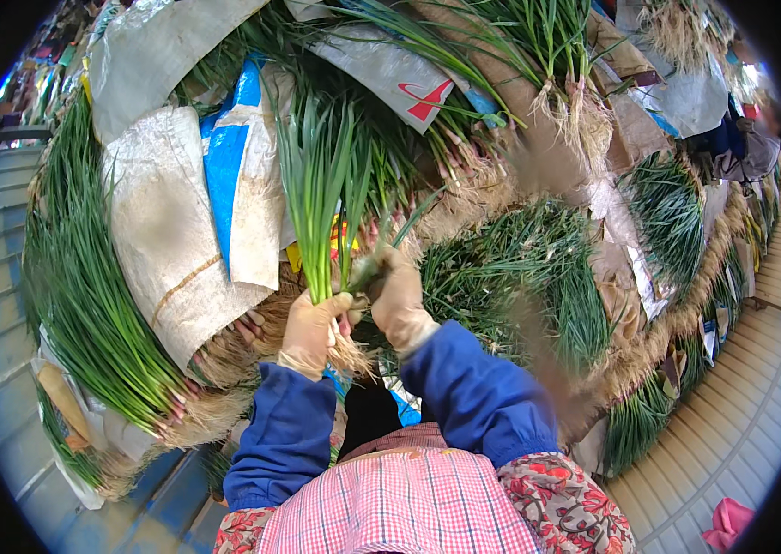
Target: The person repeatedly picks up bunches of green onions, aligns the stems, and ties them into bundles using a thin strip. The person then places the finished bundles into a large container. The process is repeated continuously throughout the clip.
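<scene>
My left hand (308,334), in a pale thin glove, grips a small bunch of green garlic (317,228) low on its stems. The leaves stand upward, and the pale bulbs and stringy roots (351,355) hang beneath the fist. Close beside it on the right, my right hand (401,301), gloved too, has its fingers curled around some green leaf strips (368,269). Those strips are blurred, and the fingers partly hide them. Loose trimmed leaves (508,270) lie in a heap just beyond my right hand.
A large bundle of green garlic (96,291) lies at the left, beside a white woven sack (161,201). More rooted bunches (574,104) rest at the top right. Another person (754,142) is at the far right edge. Pink cloth (728,523) lies on the slatted floor (723,422).
</scene>
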Motion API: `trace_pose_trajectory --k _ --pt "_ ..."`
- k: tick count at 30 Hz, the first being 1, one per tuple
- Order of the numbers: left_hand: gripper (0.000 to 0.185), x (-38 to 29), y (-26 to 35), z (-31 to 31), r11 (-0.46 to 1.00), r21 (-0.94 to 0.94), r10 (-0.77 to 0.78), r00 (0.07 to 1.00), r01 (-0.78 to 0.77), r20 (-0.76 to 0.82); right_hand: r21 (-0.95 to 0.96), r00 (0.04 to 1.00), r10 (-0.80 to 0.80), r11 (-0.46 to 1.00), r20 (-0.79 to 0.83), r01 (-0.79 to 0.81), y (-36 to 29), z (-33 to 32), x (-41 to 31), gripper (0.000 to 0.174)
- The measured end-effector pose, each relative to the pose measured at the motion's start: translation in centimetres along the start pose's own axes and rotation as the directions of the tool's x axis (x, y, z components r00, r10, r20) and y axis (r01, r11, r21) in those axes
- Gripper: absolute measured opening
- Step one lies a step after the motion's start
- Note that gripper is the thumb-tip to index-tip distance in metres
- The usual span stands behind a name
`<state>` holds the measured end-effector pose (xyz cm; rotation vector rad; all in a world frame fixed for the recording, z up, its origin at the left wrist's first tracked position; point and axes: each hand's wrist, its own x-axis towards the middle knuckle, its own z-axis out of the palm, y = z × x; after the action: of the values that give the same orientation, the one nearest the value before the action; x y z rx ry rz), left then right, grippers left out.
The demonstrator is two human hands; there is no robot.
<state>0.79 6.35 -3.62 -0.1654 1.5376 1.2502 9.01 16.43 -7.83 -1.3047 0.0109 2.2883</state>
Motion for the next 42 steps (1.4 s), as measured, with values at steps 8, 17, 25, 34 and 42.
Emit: trace_pose_trajectory --k 8,17,25,34,42 --pt "0.013 0.0 1.3 -1.9 1.0 0.02 -0.016 0.993 0.014 0.119 -0.624 0.937 0.151 0.777 0.316 0.086 -1.6 -2.1 -1.4 0.03" --pt "0.031 -2.6 5.4 -4.4 0.995 -0.091 -0.019 0.996 0.027 0.092 -0.841 0.801 0.537 0.536 0.266 -0.08 -5.6 -6.9 -3.3 0.027" --pt "0.028 -2.1 4.2 -5.0 0.945 -0.201 0.286 0.951 -0.259 0.115 -0.859 0.909 -0.199 -0.448 0.367 0.248 -1.9 -4.2 5.3 0.039" --pt "0.016 1.5 1.8 -2.8 0.999 0.013 0.047 0.999 -0.047 0.008 -0.538 0.533 -0.137 -0.408 0.835 0.737 1.6 -2.1 -2.0 0.021" --pt "0.012 -0.4 1.1 -2.5 1.0 0.012 -0.011 0.995 0.01 0.099 -0.724 0.861 0.359 0.69 0.36 0.015 0.9 0.0 0.0 0.039"
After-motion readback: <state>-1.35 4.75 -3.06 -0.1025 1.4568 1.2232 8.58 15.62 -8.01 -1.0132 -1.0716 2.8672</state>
